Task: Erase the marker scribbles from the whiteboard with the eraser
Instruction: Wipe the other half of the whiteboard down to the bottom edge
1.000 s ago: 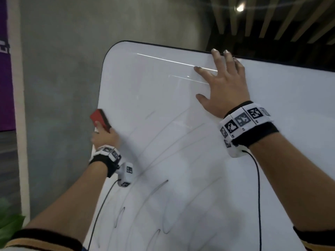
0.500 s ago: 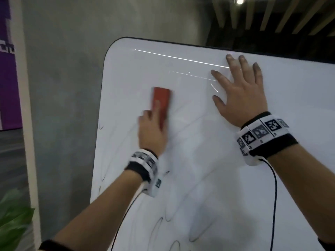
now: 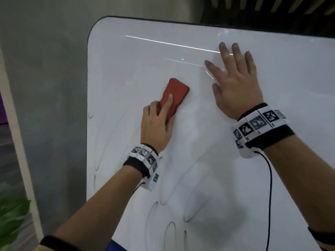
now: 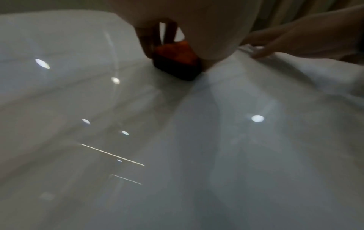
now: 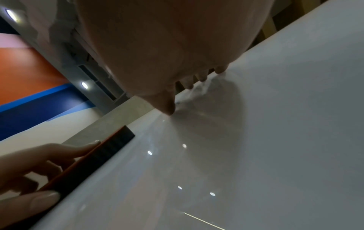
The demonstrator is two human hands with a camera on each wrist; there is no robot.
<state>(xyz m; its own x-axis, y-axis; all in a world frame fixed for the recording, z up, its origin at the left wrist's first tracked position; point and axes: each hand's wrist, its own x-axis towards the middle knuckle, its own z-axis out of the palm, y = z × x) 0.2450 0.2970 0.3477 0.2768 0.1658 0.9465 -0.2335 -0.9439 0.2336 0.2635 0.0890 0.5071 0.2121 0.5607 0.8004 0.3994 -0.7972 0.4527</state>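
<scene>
L hand (image 3: 155,124) grips red eraser (image 3: 174,96), pressed flat on whiteboard (image 3: 235,178) upper-middle, w/ forefinger along its back. R hand (image 3: 235,84) spread flat near top edge, holding nothing. Upper area looks wiped; scribbles (image 3: 170,230) remain toward bottom & left edge, maybe faint streaks mid-board.

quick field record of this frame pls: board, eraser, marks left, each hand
whiteboard: white, dark rim, upright
eraser: red, dark pad flat against the board, tilted
left hand: grips the eraser, index finger along its back
right hand: flat on the board, fingers spread, right of the eraser, not touching it
scribbles: dark loops remain at the lower part and near the left edge; upper area looks clean
</scene>
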